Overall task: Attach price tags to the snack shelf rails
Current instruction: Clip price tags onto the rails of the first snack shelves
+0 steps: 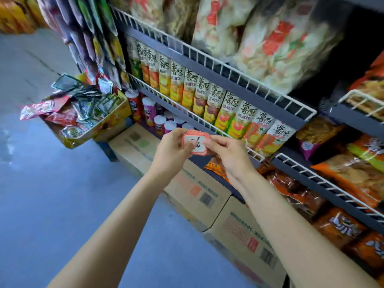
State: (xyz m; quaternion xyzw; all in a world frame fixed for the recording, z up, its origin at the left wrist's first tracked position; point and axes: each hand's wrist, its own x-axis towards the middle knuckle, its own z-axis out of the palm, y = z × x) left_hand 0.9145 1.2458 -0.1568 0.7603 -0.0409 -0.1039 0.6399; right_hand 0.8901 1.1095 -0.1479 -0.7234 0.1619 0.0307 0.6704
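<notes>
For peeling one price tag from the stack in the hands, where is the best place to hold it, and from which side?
Probably the right edge of the top tag, approached from the right. The left hand already grips the stack's left side, and the right hand pinches its right edge, which is free there. The tags are thin and flat, so a pinch suits them.

Wire-railed shelves [239, 79] w/ chip boxes [218, 100], snack bags [280, 44]; floor [52, 194]: cartons [199, 196], snack bin [87, 121]

A shop: wire-railed shelves [218, 61] packed with snack boxes [220, 109], stock cartons [199, 190] on the floor.
</notes>
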